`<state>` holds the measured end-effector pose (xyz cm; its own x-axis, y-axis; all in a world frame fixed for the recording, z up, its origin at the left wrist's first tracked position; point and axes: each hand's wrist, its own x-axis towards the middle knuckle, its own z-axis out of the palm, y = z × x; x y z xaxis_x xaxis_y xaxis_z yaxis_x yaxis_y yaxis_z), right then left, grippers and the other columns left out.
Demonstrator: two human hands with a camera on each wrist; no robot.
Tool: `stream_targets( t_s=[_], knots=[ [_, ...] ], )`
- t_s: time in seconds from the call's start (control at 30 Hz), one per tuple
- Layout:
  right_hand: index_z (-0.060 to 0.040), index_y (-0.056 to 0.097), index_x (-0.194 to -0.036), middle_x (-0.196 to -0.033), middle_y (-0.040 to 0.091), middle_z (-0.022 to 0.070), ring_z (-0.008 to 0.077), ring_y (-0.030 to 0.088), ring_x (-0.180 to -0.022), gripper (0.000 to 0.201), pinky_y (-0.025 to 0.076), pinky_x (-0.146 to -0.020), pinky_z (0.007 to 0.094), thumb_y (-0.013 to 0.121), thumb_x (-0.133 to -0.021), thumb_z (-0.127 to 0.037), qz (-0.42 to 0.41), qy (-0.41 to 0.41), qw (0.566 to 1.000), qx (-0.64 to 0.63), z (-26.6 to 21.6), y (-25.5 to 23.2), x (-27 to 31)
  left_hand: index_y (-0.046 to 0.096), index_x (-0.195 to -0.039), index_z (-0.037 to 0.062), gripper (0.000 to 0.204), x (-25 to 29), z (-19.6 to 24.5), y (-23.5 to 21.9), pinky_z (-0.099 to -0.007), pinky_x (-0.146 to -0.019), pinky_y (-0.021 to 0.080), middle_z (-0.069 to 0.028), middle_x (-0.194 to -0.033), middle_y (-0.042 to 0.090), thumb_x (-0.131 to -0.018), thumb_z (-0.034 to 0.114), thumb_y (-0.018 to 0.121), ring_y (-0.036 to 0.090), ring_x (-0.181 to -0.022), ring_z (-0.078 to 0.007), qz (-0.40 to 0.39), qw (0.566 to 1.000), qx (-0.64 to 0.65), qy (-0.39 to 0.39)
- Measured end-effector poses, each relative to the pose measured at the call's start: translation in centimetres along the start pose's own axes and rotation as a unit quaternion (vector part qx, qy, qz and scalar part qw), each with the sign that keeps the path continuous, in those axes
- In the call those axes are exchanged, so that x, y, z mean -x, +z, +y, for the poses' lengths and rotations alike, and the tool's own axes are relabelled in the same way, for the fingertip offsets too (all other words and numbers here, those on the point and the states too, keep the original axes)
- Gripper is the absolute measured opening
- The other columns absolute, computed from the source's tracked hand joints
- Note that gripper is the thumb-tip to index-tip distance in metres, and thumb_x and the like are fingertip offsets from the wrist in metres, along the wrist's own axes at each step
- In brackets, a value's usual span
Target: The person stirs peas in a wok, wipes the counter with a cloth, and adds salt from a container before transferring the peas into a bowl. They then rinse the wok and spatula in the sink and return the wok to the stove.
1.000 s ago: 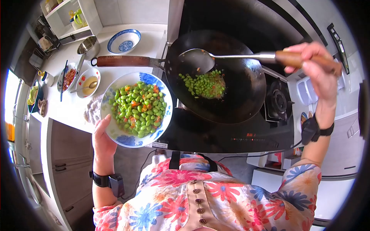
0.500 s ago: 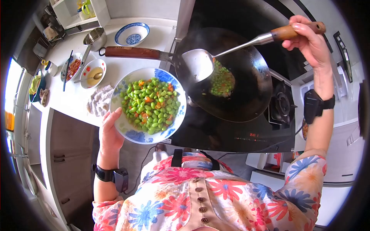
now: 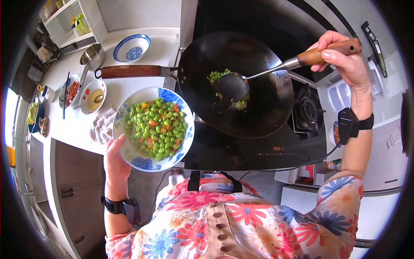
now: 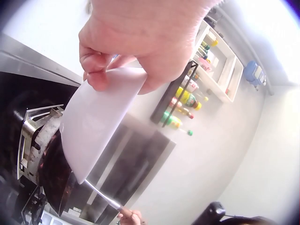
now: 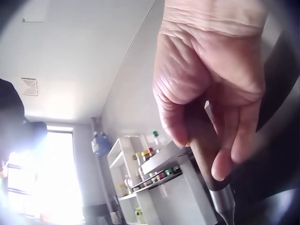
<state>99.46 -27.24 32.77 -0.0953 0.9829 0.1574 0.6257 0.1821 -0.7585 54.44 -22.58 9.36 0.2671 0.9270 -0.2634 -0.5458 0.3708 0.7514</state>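
My left hand (image 3: 116, 159) grips the rim of a white bowl with blue flowers (image 3: 123, 125), thumb over the edge and fingers underneath. Green beans (image 3: 157, 129) with orange-red pepper pieces fill this bowl, held just left of the wok. In the left wrist view, the plain white outside of the bowl (image 4: 96, 117) shows under the fingers. My right hand (image 3: 345, 64) holds a wok spatula by its wooden handle (image 3: 332, 51). The metal blade (image 3: 233, 86) sits down in the black wok (image 3: 263, 112), partly covering a small heap of beans (image 3: 219, 74).
The wok's long wooden handle (image 3: 129, 71) reaches left over the white counter. There stand an empty blue-rimmed bowl (image 3: 133, 45), a steel pot (image 3: 92, 55), a bowl with liquid and a spoon (image 3: 92, 97), and a crumpled cloth (image 3: 102, 125). A gas burner (image 3: 308, 108) lies right of the wok.
The spatula tilted up with its blade raised half a second ago, then came down onto the beans in the wok. Fewer beans show there now. The left hand still holds the filled bowl beside it.
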Motion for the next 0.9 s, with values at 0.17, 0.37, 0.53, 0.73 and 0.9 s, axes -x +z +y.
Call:
stream_targets(
  t_s=[0.17, 0.37, 0.53, 0.73, 0.9],
  knots=[
    [-0.0022, 0.053, -0.101, -0.080, 0.062, 0.0125, 0.0175, 0.065, -0.057, 0.027, 0.051, -0.046, 0.0200, 0.059, -0.082, -0.020, 0.202, 0.137, 0.967, -0.070, 3.4, -5.7, 4.3, 0.047, -0.118, -0.0054, 0.037, 0.0, 0.1, -0.3, -0.0340, -0.086, 0.046, -0.0148, -0.112, 0.056, -0.085, 0.011, 0.049, 0.057, -0.099, -0.0229, -0.004, 1.000, -0.004, -0.006],
    [-0.0054, 0.047, -0.101, -0.085, 0.061, 0.0155, 0.0201, 0.064, -0.057, 0.023, 0.053, -0.045, 0.0244, 0.055, -0.084, -0.020, 0.286, 0.213, 0.921, -0.155, 9.0, -6.5, 9.3, 0.047, -0.118, -0.0054, 0.037, 0.3, 0.5, -0.1, -0.0334, -0.086, 0.046, -0.0145, -0.111, 0.057, -0.086, 0.012, 0.048, 0.057, -0.099, -0.0225, 0.001, 1.000, -0.001, 0.003],
    [-0.0042, 0.055, -0.095, -0.089, 0.062, 0.0206, 0.0266, 0.066, -0.068, 0.016, 0.056, -0.054, 0.0317, 0.052, -0.087, -0.017, 0.321, 0.149, 0.843, -0.405, 15.6, 6.0, 10.2, 0.048, -0.117, -0.0056, 0.036, 0.2, 0.5, 0.4, -0.0333, -0.085, 0.046, -0.0142, -0.110, 0.057, -0.085, 0.012, 0.049, 0.058, -0.098, -0.0225, 0.001, 1.000, 0.004, 0.019],
    [-0.0049, 0.059, -0.092, -0.088, 0.064, 0.0167, 0.0242, 0.066, -0.070, 0.018, 0.054, -0.060, 0.0297, 0.059, -0.083, -0.021, 0.364, 0.171, 0.780, -0.480, 14.1, 9.3, 10.2, 0.050, -0.114, -0.0052, 0.033, -0.3, 0.8, 2.0, -0.0331, -0.083, 0.048, -0.0147, -0.109, 0.058, -0.085, 0.011, 0.049, 0.059, -0.096, -0.0222, -0.005, 1.000, 0.017, 0.014],
    [-0.0058, 0.059, -0.093, -0.085, 0.064, 0.0154, 0.0242, 0.065, -0.068, 0.019, 0.054, -0.058, 0.0297, 0.059, -0.083, -0.022, 0.369, 0.132, 0.785, -0.480, 12.3, 7.7, 10.7, 0.051, -0.114, -0.0052, 0.034, -1.2, 1.1, 3.8, -0.0335, -0.081, 0.050, -0.0139, -0.106, 0.060, -0.086, 0.013, 0.049, 0.060, -0.094, -0.0220, -0.038, 0.999, -0.003, 0.033]
  ],
)
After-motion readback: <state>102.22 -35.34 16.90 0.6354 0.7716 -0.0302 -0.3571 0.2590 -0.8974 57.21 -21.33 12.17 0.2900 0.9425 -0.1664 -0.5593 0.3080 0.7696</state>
